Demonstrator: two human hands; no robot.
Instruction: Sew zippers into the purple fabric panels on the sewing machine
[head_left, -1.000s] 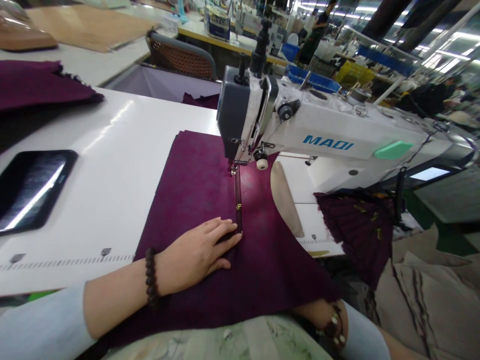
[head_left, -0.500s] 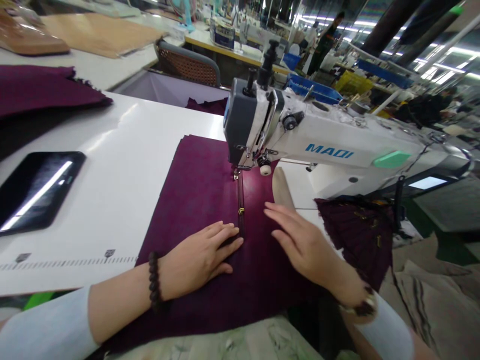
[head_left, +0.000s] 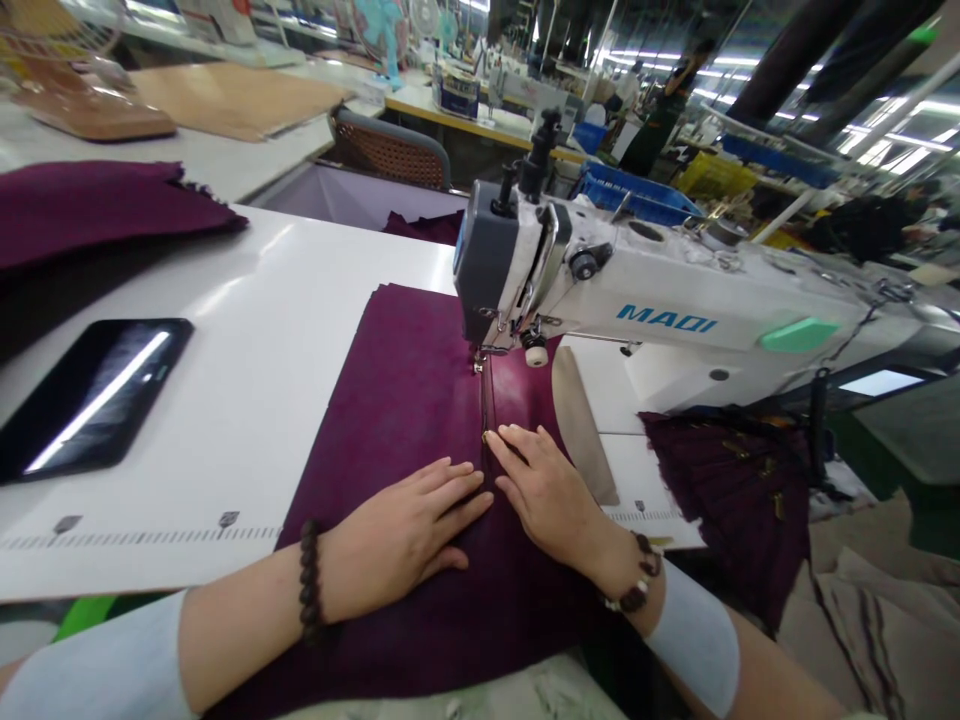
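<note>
A dark purple fabric panel lies on the white sewing table under the presser foot of a white sewing machine. A dark zipper with a small gold pull runs from the needle toward me. My left hand lies flat on the fabric just left of the zipper, fingers stretched out. Just right of the zipper rests my right hand, its fingertips touching the gold pull. Both wrists wear bead bracelets.
A black phone lies on the table at the left. More purple fabric is stacked at the far left, and a dark purple bundle hangs at the right. A chair and other workstations stand behind.
My right hand came up from my lap, crossed the fabric and settled beside the zipper, fingertips at the pull. My left hand stayed flat in place.
</note>
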